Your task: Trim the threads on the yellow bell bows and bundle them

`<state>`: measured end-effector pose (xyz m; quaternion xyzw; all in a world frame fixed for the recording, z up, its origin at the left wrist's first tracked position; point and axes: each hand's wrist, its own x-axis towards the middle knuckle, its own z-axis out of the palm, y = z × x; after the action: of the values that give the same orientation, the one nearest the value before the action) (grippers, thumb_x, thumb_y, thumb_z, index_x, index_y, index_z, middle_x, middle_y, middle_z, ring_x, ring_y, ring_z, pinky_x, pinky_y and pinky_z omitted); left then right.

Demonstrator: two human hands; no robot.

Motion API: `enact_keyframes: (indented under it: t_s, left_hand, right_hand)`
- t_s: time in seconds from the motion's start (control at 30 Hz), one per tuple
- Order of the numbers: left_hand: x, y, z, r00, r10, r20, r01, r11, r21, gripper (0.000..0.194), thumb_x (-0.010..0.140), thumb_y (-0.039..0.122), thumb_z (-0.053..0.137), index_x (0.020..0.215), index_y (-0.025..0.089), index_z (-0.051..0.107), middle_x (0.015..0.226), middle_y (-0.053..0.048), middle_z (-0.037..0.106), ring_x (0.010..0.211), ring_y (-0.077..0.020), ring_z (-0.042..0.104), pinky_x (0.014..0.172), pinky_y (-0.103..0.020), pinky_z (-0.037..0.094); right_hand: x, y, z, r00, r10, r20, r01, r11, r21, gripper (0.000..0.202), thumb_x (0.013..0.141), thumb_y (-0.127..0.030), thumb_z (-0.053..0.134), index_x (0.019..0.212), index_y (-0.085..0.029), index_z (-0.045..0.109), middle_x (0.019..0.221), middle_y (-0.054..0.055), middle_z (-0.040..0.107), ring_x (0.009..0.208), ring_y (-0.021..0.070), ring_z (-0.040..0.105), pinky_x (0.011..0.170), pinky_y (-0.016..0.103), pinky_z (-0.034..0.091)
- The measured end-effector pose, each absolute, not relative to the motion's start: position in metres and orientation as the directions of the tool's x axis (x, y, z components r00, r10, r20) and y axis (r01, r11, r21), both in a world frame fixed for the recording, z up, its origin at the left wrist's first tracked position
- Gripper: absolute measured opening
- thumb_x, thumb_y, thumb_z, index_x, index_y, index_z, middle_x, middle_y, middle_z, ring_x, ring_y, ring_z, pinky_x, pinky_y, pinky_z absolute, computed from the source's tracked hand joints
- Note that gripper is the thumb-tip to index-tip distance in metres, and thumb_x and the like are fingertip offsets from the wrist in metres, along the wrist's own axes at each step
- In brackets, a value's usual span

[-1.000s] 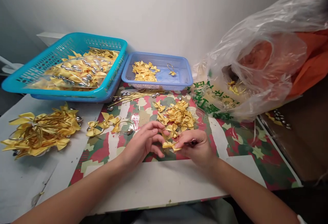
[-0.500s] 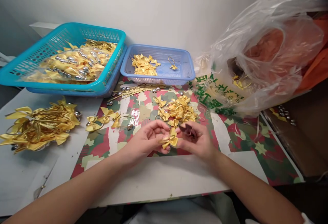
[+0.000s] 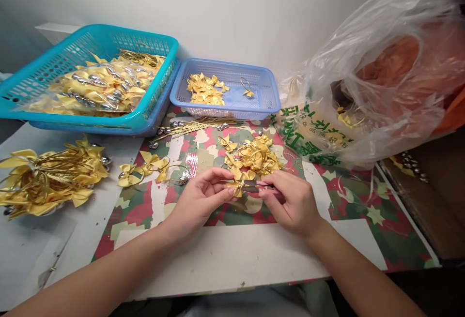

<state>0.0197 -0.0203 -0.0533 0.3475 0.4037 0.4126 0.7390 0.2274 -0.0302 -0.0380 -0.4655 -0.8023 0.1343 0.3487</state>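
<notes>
The left hand (image 3: 201, 196), thumb and fingertips nearly closed, pinches a yellow bow (image 3: 238, 187) just beyond its fingertips — its gold loop stands roughly upright. The right hand (image 3: 290, 198), curled shut, grips a dark-tipped tool (image 3: 252, 186) whose long axis runs sideways, tips pointing left at the bow. Both forearms slant inward — palms facing each other over the table.

Craft workspace, baskets of yellow bows (image 3: 207, 89), patterned table covering (image 3: 218, 215)

Head-worn camera — looking forward and down, hands fairly near.
</notes>
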Motion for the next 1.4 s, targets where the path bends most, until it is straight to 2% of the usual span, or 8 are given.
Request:
enact_keyframes:
  t_s: [0.23,0.63,1.07,1.4]
  left_hand:
    - [0.0228,-0.0212,-0.0490,0.295,0.906,-0.303,-0.332,0.394,0.857,0.025,0.066,0.020,0.084,0.080,0.017,0.062,0.074,0.003,0.062,0.069,-0.0087,0.063,0.061,-0.016,0.054]
    - [0.0228,-0.0205,-0.0488,0.291,0.910,-0.294,-0.341,0.386,0.857,0.025,0.068,0.019,0.083,0.077,0.017,0.060,0.075,0.003,0.060,0.070,-0.0083,0.062,0.063,-0.016,0.054]
    - [0.0211,-0.0209,-0.0491,0.310,0.913,-0.266,-0.345,0.369,0.863,0.023,0.072,0.017,0.079,0.075,0.016,0.056,0.075,0.004,0.058,0.067,-0.0058,0.057,0.061,-0.014,0.053]
    - [0.0217,-0.0200,-0.0510,0.305,0.910,-0.279,-0.341,0.378,0.860,0.023,0.073,0.017,0.079,0.077,0.016,0.057,0.073,0.004,0.059,0.068,-0.0058,0.058,0.062,-0.013,0.053]
  right_hand:
    - [0.2282,-0.0310,-0.0402,-0.305,0.862,0.405,0.705,0.490,-0.513,0.024,0.093,-0.035,0.051,0.078,-0.018,0.059,0.064,0.001,0.059,0.058,0.0132,0.051,0.057,0.025,0.035]
    - [0.2256,-0.0323,-0.0438,-0.311,0.857,0.412,0.707,0.498,-0.503,0.022,0.092,-0.031,0.052,0.075,-0.018,0.059,0.062,0.001,0.059,0.056,0.0130,0.050,0.055,0.025,0.033]
    - [0.2279,-0.0315,-0.0445,-0.285,0.865,0.414,0.723,0.477,-0.500,0.026,0.093,-0.035,0.051,0.075,-0.017,0.058,0.062,0.001,0.057,0.057,0.0129,0.050,0.056,0.024,0.034]
    - [0.2244,-0.0328,-0.0455,-0.309,0.856,0.415,0.704,0.499,-0.505,0.022,0.091,-0.029,0.053,0.074,-0.017,0.059,0.061,0.000,0.056,0.055,0.0121,0.049,0.055,0.024,0.033]
